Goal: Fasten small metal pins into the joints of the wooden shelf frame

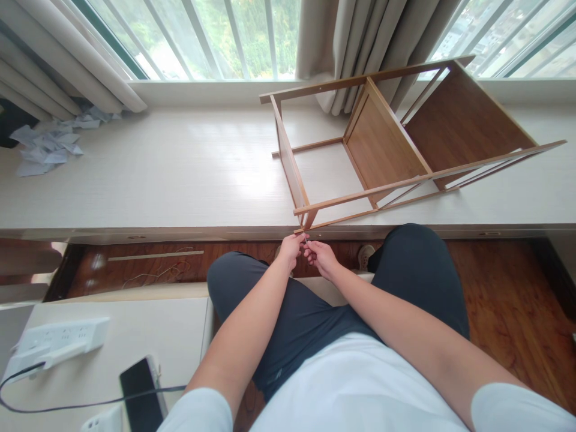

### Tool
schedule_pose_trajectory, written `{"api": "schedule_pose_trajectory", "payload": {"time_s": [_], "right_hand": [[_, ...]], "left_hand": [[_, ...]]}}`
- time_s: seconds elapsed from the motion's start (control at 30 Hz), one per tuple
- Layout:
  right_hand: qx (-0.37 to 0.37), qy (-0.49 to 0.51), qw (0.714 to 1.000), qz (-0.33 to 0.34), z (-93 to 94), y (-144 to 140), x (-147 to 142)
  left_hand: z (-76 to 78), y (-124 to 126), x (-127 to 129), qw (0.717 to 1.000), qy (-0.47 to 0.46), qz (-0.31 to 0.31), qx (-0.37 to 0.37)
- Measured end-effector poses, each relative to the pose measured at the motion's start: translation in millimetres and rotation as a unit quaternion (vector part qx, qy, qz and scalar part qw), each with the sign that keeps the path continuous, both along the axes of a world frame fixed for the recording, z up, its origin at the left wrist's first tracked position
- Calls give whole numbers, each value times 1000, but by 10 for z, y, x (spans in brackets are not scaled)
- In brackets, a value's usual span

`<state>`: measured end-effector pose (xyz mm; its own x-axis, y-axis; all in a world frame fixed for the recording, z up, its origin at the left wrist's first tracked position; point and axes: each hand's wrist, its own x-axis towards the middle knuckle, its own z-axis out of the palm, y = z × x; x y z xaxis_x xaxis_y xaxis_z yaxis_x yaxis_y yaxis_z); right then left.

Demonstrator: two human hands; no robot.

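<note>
A brown wooden shelf frame (391,132) lies on its side on the pale window ledge, its near corner reaching the front edge. Just below that corner, my left hand (291,249) is closed, its fingertips close to the wooden end. My right hand (321,258) is pinched beside it, the two hands' fingertips nearly meeting. A thin, small thing shows between the fingers, too small to name. Whether the fingertips touch the wood I cannot tell.
Crumpled white paper (49,144) lies at the ledge's left end near the curtain (67,54). A white side table (148,324) at lower left bears a power strip (67,342), a phone (143,393) and a cable. A pale strip (155,256) lies on the floor.
</note>
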<state>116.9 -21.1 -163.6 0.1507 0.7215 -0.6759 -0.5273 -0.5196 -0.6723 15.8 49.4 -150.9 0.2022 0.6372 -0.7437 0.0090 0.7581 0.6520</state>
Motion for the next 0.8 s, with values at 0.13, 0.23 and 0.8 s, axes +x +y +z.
{"api": "schedule_pose_trajectory", "payload": {"time_s": [0.13,0.23,0.8], "right_hand": [[-13,54,998,-5,38,-2,-1],[-20,45,999,0,55,-4,-5],[26,-157,983,97,-79,-80,44]], "left_hand": [[-4,-1,-6,1000,-1,-3,5],[-11,-2,-7,1000,0,-6,10],[-56,7,-52,998,-38,47,-19]]}}
